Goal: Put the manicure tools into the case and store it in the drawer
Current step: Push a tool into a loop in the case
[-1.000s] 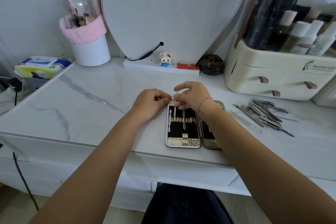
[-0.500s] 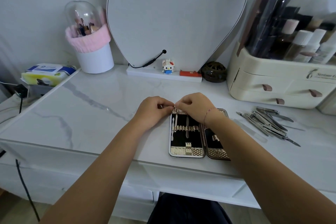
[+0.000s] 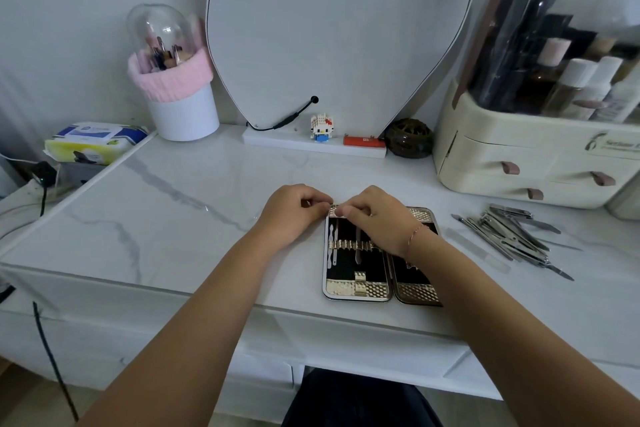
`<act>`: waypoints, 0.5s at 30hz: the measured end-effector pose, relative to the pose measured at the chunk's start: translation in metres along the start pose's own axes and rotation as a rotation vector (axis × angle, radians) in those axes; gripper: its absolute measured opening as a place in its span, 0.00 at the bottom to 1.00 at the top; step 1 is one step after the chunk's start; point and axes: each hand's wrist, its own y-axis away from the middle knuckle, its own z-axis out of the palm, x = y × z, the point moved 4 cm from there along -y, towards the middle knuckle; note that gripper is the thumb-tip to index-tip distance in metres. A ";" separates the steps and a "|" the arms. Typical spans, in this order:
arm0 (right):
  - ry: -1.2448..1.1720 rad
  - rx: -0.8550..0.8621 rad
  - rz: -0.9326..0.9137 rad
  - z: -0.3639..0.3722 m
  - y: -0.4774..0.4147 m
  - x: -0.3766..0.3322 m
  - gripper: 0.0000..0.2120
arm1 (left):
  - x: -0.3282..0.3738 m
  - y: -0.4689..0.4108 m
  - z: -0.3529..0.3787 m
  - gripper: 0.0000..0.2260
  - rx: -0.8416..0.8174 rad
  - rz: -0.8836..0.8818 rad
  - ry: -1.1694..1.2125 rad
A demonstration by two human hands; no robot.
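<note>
Few tools [image 3: 358,248] seated in case [image 3: 360,289], open flat at desk [image 3: 173,218] front; left grip [image 3: 294,215] curls on its top corner, we judge to steady it; right grip [image 3: 377,222] pinches there, what unclear; pile [image 3: 509,236] waits right.

Home vanity, mirror [image 3: 339,31], cosmetics organizer [image 3: 519,156]

Open case [image 3: 360,284] on table [image 3: 173,218]; loose tools [image 3: 512,236] right of it.
</note>
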 end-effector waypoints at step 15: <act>-0.103 0.026 0.023 -0.001 0.006 -0.001 0.11 | 0.002 0.001 -0.001 0.07 0.006 -0.001 -0.002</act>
